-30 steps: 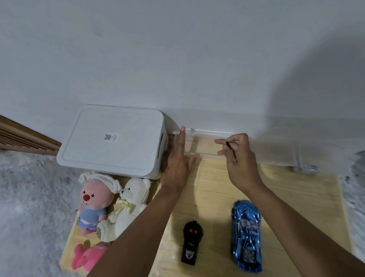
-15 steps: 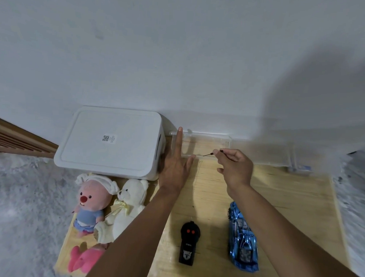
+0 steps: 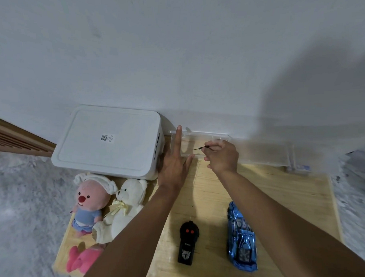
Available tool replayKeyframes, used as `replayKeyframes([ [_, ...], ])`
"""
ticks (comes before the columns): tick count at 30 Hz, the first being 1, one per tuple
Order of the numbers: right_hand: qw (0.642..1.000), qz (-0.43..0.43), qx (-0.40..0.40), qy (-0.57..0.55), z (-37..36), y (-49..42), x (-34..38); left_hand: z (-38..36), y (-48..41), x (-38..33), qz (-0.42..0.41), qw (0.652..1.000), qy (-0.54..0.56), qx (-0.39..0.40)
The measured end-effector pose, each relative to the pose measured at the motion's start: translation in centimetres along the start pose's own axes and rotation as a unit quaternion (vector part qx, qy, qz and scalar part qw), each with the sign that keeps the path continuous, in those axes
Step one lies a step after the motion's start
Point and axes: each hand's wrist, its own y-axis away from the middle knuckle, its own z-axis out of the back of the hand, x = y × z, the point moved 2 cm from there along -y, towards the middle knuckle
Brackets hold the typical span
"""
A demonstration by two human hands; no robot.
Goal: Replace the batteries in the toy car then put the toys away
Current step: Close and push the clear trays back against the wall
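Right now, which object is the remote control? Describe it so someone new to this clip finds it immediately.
Start at the wooden board on the grey carpet, below the white storage box. Near its front edge, between the two forearms, lies the remote control, left of the blue toy car. It is the only black item, with two red buttons on top.

The right hand (image 3: 221, 157) pinches a small screwdriver (image 3: 202, 148) over a clear box (image 3: 200, 136) steadied by the flat left hand (image 3: 173, 165).

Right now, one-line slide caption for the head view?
Right hand lifts a small screwdriver from the clear box; left hand steadies it.
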Motion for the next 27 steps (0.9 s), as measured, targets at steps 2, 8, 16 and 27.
replayKeyframes([
  [2, 1.000, 0.007, 0.010, 0.015, -0.1, -0.3, -0.4, 0.0, 0.0, 0.1, 0.002, 1.000, 0.001, 0.002],
  [8, 0.968, 0.138, -0.105, 0.182, 2.5, 1.5, -0.8, 0.1, 0.0, -0.1, -0.001, 1.000, -0.010, 0.003],
  [16, 0.843, 0.411, -0.079, 0.337, 3.7, 0.7, 0.1, 0.3, 0.5, -0.4, -0.004, 0.999, -0.044, -0.005],
  [27, 0.835, 0.428, -0.014, 0.346, 3.2, 0.2, -3.0, -1.0, 2.9, 1.5, -0.004, 0.974, -0.224, 0.037],
])
